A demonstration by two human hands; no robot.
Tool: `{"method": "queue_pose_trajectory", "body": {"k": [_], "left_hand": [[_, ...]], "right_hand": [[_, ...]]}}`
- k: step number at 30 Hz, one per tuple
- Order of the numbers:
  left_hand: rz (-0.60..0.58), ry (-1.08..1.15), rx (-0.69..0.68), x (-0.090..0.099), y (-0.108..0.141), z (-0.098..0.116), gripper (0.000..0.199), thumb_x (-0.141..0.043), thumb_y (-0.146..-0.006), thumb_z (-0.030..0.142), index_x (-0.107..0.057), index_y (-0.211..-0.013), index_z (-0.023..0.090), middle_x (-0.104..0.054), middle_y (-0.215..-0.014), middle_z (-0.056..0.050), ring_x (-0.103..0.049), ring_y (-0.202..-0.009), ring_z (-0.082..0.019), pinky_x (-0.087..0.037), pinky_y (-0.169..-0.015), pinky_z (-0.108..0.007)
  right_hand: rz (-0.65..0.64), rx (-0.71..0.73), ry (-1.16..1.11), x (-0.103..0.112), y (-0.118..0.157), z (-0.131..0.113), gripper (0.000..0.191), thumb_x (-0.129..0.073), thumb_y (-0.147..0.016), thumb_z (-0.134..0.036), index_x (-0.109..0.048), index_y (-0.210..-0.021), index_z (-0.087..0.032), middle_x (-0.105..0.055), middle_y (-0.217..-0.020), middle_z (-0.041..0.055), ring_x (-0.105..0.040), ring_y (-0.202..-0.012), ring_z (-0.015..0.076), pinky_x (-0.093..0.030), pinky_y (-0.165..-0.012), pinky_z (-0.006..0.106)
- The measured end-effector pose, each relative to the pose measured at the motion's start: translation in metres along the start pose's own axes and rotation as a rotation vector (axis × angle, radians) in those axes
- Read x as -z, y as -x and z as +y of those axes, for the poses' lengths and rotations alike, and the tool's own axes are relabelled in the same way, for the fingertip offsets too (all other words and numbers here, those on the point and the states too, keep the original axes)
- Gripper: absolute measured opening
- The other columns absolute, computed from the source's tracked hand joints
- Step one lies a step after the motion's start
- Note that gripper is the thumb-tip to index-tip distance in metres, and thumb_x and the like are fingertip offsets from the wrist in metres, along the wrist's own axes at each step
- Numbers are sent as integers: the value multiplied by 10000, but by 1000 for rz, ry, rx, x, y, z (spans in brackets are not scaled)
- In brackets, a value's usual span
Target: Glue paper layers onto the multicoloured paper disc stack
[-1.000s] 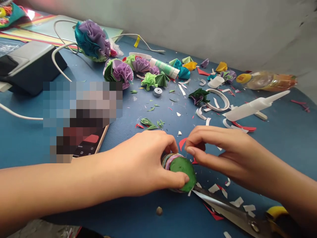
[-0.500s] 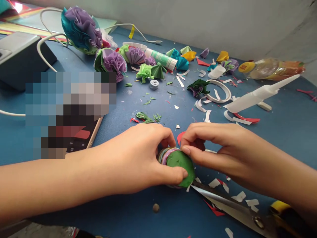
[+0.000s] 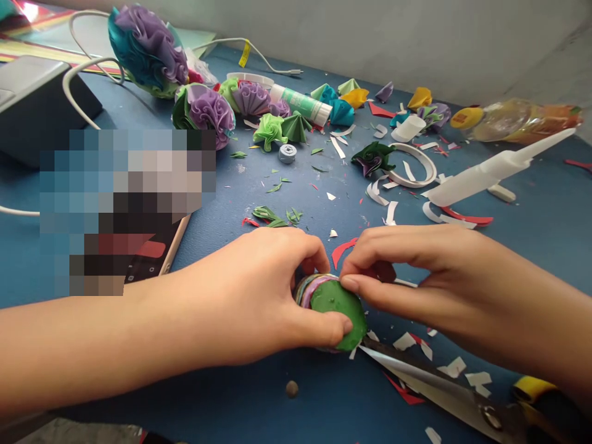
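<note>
My left hand (image 3: 277, 293) grips a small round piece with a green top (image 3: 330, 302) and striped, layered sides, its thumb lying across the green face. At the piece's upper right edge, the thumb and forefinger of my right hand (image 3: 411, 277) are pinched together; whatever may be between them is too small to make out. Open scissors (image 3: 425, 376) with yellow and black handles lie below my right hand, blade tips close to the green piece. A red paper strip (image 3: 342, 251) lies just beyond the fingertips.
Folded paper flowers (image 3: 203, 114), a glue stick (image 3: 303, 106), a white tape ring (image 3: 414, 165), a white nozzle bottle (image 3: 481, 182) and a plastic bottle (image 3: 522, 120) lie farther back. Paper scraps (image 3: 272, 216) litter the blue table. At left are a phone (image 3: 173, 253) and a dark box (image 3: 41, 117).
My right hand has shifted slightly to the right along the piece's edge. The left hand keeps its hold, and the view has moved a little.
</note>
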State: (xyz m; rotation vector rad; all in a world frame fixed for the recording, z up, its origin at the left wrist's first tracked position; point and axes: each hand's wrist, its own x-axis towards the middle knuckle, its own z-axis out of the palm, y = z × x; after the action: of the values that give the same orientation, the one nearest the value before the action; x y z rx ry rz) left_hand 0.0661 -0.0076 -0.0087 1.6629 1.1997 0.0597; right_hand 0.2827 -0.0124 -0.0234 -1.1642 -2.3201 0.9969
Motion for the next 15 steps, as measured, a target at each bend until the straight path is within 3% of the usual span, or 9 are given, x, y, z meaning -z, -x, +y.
{"method": "queue_pose_trajectory", "body": {"k": [6,10,15], "left_hand": [[4,-7,-5,0,0,1,257,-814,-738,417,-721,-921,261,-651,-792,53,-573,-708,-167,-400,-600,-272],[4,-28,-3,1,1,2,250,-820,-747,422,-722,-916,266,-644,-788,60,-576,-707,-162,-407,-610,-271],[4,-22,3,1,1,2,258,-824,-746,431,-721,-916,268,-639,-786,59,-551,-676,-154,-392,-579,-260]], "right_hand": [[104,1,107,7,-2,-6,192,-620,-933,-250,-701,-759,-237,-644,-672,-47,-537,-556,96,-381,-487,212],[9,8,125,17,1,-3,164,-667,-958,-311,-758,-825,-280,-694,-751,-55,-582,-602,105,-419,-532,231],[-9,64,0,6,1,1,159,-654,-968,-277,-784,-878,-268,-707,-786,-43,-615,-641,100,-450,-572,221]]}}
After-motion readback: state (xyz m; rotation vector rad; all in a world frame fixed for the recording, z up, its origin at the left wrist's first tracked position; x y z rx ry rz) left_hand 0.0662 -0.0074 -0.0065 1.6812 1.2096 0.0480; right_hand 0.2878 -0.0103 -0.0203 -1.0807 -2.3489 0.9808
